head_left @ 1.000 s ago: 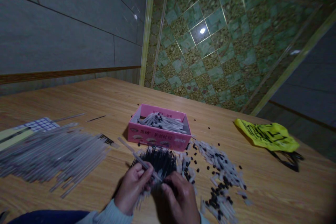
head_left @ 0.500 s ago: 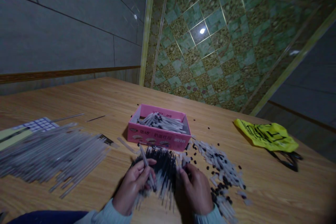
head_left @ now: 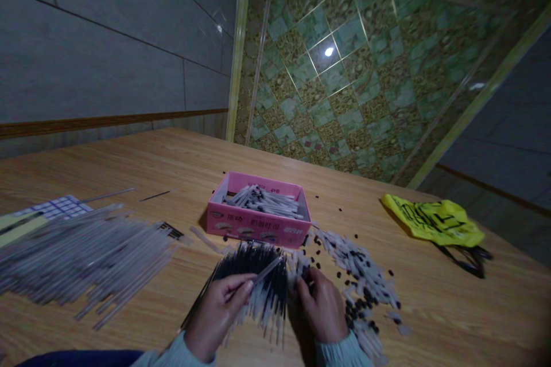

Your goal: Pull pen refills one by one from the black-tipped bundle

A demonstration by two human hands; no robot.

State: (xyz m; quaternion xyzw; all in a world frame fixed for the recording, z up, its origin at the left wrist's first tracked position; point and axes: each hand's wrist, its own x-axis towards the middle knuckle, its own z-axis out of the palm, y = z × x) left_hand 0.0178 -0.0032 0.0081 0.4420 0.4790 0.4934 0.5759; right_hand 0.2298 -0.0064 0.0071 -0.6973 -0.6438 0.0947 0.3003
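Note:
My left hand [head_left: 224, 311] pinches a thin translucent tube [head_left: 267, 270] between thumb and finger, its far end pointing up and right. Under it on the table lies a fanned heap of slim sticks [head_left: 247, 261], dark at the far part and whitish toward me. My right hand [head_left: 322, 304] is closed at the right side of that heap, its fingertips among short whitish pieces [head_left: 293, 262]; what lies between them is too small and blurred to name. Just beyond the heap stands a pink box [head_left: 258, 229] holding many whitish sticks with black ends [head_left: 264, 200].
Long clear tubes [head_left: 81, 255] are spread at left beside a checked cloth [head_left: 69, 206]. Short whitish pieces [head_left: 361, 264] and small black bits [head_left: 361, 305] lie scattered at right. A yellow bag [head_left: 434, 221] with black handles rests farther right on the wooden table [head_left: 172, 155].
My left hand's tube has swung from nearly upright to a slant toward the right, over the dark sticks. My right hand stays in almost the same place.

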